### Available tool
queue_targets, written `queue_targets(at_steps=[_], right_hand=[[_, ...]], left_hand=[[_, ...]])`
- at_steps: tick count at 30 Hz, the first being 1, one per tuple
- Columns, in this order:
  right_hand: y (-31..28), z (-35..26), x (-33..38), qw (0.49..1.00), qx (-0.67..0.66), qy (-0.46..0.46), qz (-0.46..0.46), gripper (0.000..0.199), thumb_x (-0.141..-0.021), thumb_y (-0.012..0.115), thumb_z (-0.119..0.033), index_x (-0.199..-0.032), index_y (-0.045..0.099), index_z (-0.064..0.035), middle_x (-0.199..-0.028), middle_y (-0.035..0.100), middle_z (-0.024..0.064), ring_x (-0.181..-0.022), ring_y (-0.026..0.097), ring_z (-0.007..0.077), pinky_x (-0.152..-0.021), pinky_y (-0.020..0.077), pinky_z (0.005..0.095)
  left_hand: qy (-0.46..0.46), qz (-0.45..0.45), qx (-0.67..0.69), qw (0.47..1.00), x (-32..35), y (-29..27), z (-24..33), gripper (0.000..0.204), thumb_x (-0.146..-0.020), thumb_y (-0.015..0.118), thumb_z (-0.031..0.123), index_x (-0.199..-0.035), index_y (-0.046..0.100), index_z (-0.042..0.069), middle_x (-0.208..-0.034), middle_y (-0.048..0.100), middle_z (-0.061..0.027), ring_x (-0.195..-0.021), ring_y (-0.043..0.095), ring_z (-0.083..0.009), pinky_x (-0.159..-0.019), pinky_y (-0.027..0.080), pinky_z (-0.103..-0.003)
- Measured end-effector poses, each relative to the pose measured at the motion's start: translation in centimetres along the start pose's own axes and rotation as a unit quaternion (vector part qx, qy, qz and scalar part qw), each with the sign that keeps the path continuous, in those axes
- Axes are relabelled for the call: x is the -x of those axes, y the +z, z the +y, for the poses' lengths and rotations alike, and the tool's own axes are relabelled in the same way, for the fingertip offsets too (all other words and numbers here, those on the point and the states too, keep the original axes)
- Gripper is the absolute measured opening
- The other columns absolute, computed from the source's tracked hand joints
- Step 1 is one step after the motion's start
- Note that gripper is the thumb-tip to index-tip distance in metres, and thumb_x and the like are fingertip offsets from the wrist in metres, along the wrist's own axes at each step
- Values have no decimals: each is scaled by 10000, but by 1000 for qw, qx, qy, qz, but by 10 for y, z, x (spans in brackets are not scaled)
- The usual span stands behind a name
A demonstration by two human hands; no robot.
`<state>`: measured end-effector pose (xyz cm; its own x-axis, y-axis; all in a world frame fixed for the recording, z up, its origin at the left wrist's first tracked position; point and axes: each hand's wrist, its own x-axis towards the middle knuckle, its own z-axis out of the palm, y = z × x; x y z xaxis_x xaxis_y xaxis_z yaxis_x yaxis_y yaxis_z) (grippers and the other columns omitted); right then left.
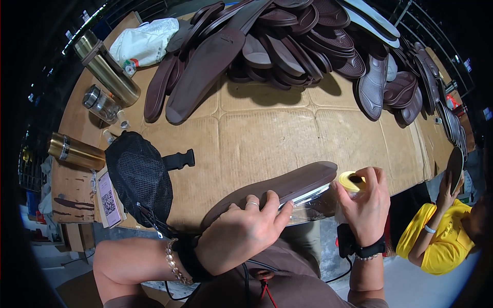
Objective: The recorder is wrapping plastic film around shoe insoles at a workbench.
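Observation:
A long dark brown shoe sole (277, 182) lies near the table's front edge, tilted up on its side. My left hand (241, 233) grips its near edge, with the fingers bent over it. A pale, shiny strip (308, 195) runs along the sole's near side, and clear film (313, 208) hangs below. Just beyond the sole's right end, my right hand (365, 203) pinches a roll of tape (352, 181) with a yellow outer ring, thumb on one side and fingers on the other. Whether the film comes off that roll I cannot tell.
Many brown soles (282, 46) are heaped at the back. A black mesh pouch (138, 179), gold flasks (105, 69) and a glass jar (100, 104) stand at the left. Cardboard (262, 136) covers the table. At the right, a person in yellow (441, 231) holds a sole.

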<state>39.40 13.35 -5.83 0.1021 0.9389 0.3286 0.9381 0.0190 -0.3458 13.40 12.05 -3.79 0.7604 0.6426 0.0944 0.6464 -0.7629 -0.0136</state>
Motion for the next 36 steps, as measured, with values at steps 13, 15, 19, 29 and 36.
queue_targets(at_steps=[13, 15, 19, 29, 36], right_hand=[[5, 2, -2, 1000, 2, 8, -9, 436, -776, 892, -303, -984, 634, -19, -1061, 614, 171, -914, 653, 371, -766, 539, 442], [5, 2, -3, 1000, 3, 6, -7, 437, -779, 891, -311, -983, 634, -21, -1062, 614, 171, -913, 654, 371, -766, 539, 442], [6, 3, -3, 1000, 4, 7, -7, 439, -779, 890, -315, -983, 635, -22, -1064, 615, 172, -914, 654, 371, -766, 540, 442], [8, 4, -4, 1000, 1, 7, -8, 443, -777, 890, -325, -976, 637, -21, -1063, 616, 175, -908, 656, 374, -767, 541, 452], [11, 6, -6, 1000, 8, 16, -17, 444, -777, 888, -338, -970, 638, -25, -1060, 617, 177, -914, 657, 375, -769, 543, 452]], left_hand=[[-4, -11, 9, 1000, 0, 2, 0, 457, -876, 668, 166, -1322, 694, 70, -1166, 648, -180, -818, 660, -231, -673, 602, -273], [-4, -10, 9, 1000, 0, 2, -1, 455, -877, 667, 164, -1322, 694, 72, -1168, 647, -180, -816, 659, -230, -675, 601, -274], [-7, -12, 13, 1000, -1, 1, 0, 455, -879, 662, 155, -1326, 693, 73, -1177, 645, -180, -818, 656, -230, -677, 600, -274], [-8, -12, 15, 1000, -1, 1, 0, 460, -878, 661, 156, -1331, 692, 81, -1184, 649, -174, -818, 654, -226, -681, 599, -273], [-2, -21, 21, 1000, -3, -2, -5, 497, -868, 643, 148, -1360, 669, 86, -1179, 644, -162, -822, 661, -223, -683, 597, -268]])
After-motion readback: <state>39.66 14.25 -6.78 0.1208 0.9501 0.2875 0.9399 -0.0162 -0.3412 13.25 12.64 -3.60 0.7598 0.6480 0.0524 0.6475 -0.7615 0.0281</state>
